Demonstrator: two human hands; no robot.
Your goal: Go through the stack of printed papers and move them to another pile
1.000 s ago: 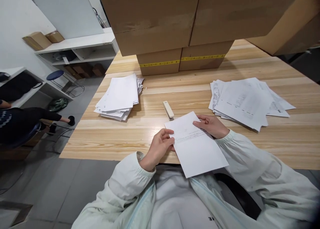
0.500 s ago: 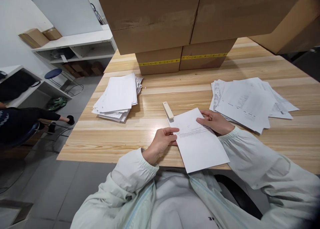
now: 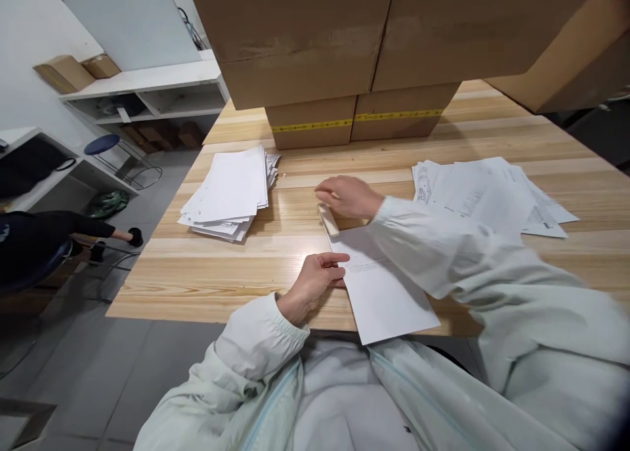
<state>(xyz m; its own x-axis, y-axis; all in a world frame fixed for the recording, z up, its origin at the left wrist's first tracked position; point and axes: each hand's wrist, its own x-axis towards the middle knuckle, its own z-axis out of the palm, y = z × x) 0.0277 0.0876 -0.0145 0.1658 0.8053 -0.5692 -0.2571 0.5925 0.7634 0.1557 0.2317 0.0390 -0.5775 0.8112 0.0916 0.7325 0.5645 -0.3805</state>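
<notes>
Pale mint jacket, loose fit. Sleeves (image 3: 443,254) end in elasticated gathered cuffs (image 3: 288,326). White top underneath, bare hands.

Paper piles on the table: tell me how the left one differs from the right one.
The left pile is fairly squared up, while the right pile is fanned out loosely. The left pile shows a blank top sheet; the right pile's top sheets show print. The left pile looks thicker and the right pile spreads wider. Both lie flat on the wooden table, untouched by either hand.

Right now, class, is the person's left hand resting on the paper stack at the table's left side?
No, the left hand pins the sheet nearest the person, apart from that stack.
</notes>
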